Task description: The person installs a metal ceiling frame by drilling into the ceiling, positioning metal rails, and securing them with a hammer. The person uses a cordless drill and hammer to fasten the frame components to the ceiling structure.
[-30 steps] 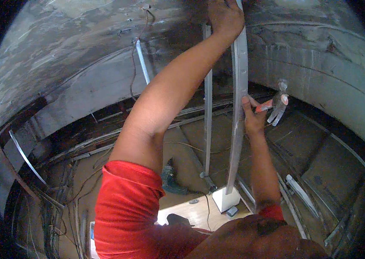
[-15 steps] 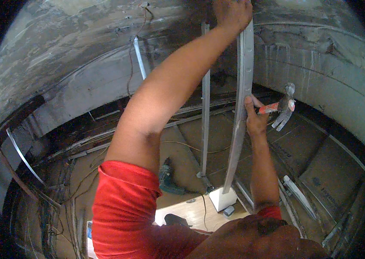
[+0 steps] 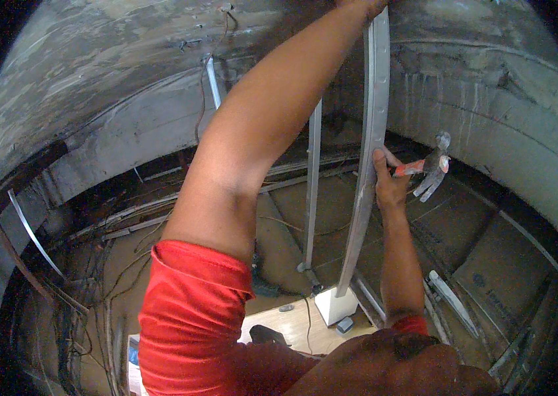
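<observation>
My left arm reaches up across the middle, and my left hand [image 3: 362, 5] is mostly cut off by the top edge, beside the upper end of a long metal channel [image 3: 374, 86]; its fingers do not show. The channel runs steeply down to a white block-like thing [image 3: 336, 307]. My right hand [image 3: 391, 183] is closed round the orange-red handle of a claw hammer [image 3: 435, 165], whose metal head sticks out to the right. The thumb of that hand lies against the channel's side.
A second, thinner metal strut [image 3: 313, 185] stands left of the channel. A dark green power drill [image 3: 264, 285], partly behind my arm, lies on the brown panels [image 3: 292, 231]. Rough concrete [image 3: 114, 59] curves overhead. Cables [image 3: 111, 284] and loose metal strips [image 3: 454, 303] lie at both sides.
My left hand has moved up, almost out of the picture, and the left arm covers more of the thinner strut and the drill. My right hand and the hammer have barely moved.
</observation>
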A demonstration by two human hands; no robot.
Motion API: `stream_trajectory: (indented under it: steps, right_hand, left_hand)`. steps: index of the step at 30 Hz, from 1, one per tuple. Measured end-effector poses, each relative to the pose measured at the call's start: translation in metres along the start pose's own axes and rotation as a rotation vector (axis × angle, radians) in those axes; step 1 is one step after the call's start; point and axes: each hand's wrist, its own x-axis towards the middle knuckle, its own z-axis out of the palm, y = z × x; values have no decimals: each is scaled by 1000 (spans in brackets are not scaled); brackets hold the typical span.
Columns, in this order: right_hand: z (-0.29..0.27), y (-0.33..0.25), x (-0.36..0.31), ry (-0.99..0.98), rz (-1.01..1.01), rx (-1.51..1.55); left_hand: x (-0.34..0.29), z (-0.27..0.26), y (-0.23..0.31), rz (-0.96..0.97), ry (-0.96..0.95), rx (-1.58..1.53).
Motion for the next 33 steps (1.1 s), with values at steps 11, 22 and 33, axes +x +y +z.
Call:
stream_trajectory:
  steps: [11,22,33]
  right_hand:
    - [-6,10,5,135,-15,-191]
    - [-13,-7,0,78,-26,-266]
    - [-33,-66,-10,92,-287,-380]
  left_hand:
    - [-21,-29,34,-198,50,-454]
    - [1,10,33,-174,102,-348]
    - [13,0,60,-117,-167,-207]
